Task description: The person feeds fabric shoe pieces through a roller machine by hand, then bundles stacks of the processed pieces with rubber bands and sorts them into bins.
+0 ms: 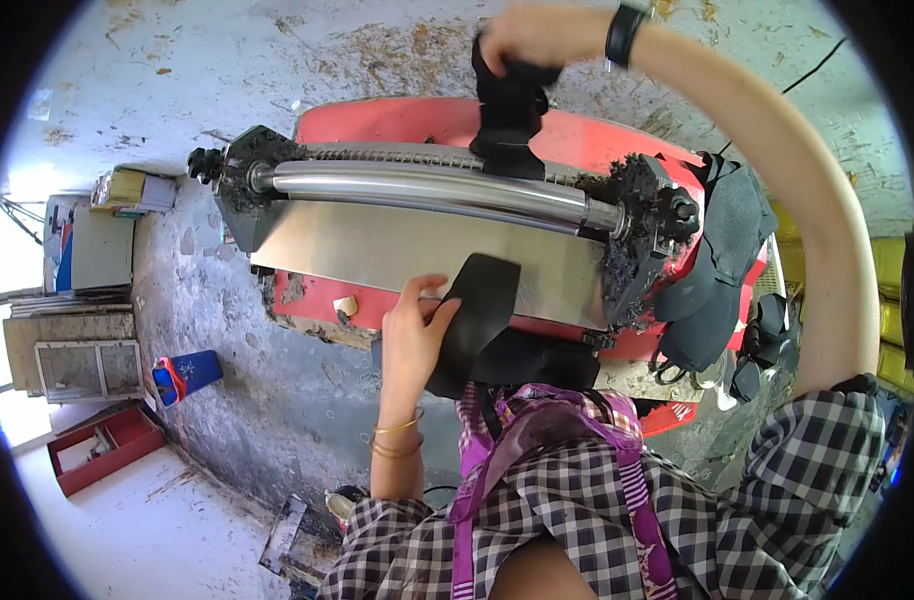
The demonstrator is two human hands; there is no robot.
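My left hand (pixel 415 335), with gold bangles at its wrist, pinches the edge of a flat black sheet piece (pixel 482 300) at the front of a metal plate (pixel 377 238). Behind the steel roller (pixel 427 190), my right hand (pixel 537 38) is closed on a bunch of black pieces (pixel 510 105). The bunch hangs down over the back of the red machine (pixel 377 120), its lower end close behind the roller. More black material (pixel 542 360) lies at the machine's front, against my apron. The fingertips of my right hand are partly hidden.
Dark residue cakes the machine's right end (pixel 632 250). Dark grey moulded pieces (pixel 712 270) hang at its right side. A blue bin (pixel 189 376) stands on the floor to the left, near a red tray (pixel 107 450). A stained wall (pixel 227 60) rises behind.
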